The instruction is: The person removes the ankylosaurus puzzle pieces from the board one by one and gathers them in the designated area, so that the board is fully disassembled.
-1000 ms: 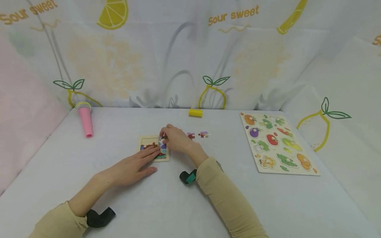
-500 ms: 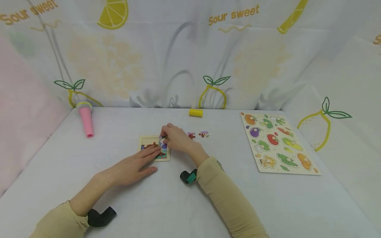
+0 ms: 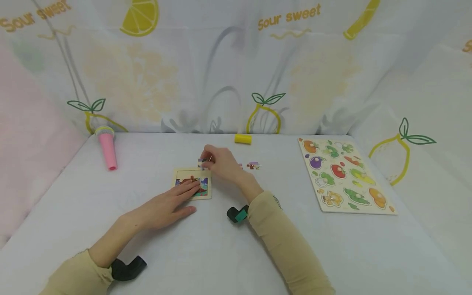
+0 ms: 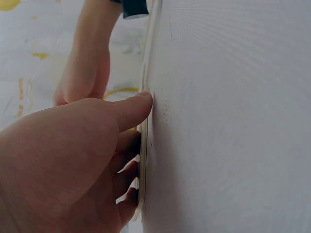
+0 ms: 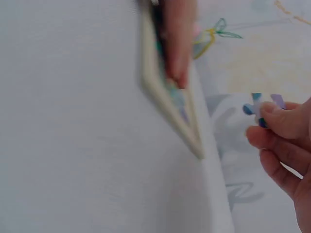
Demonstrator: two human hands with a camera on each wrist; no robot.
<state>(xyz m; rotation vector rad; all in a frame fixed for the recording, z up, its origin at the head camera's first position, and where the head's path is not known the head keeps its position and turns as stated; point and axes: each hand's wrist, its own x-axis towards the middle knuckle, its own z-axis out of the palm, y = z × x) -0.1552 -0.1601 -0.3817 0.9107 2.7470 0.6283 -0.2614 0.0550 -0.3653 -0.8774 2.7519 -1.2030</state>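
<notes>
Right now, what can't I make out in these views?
Head view: part of the puzzle, under the left hand.
Head view: part of the held piece, behind the right hand.
Head view: part of a loose piece, behind the right hand.
Right wrist view: the left hand, blurred, cut off by the top edge.

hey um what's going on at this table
A person's right hand pinches a jigsaw piece, held clear of a wooden puzzle tray, while the left hand rests on the tray. The tray is only partly filled, and loose pieces lie beyond it to the right. A pink microphone and vegetable puzzle board sit at opposite sides.
</notes>
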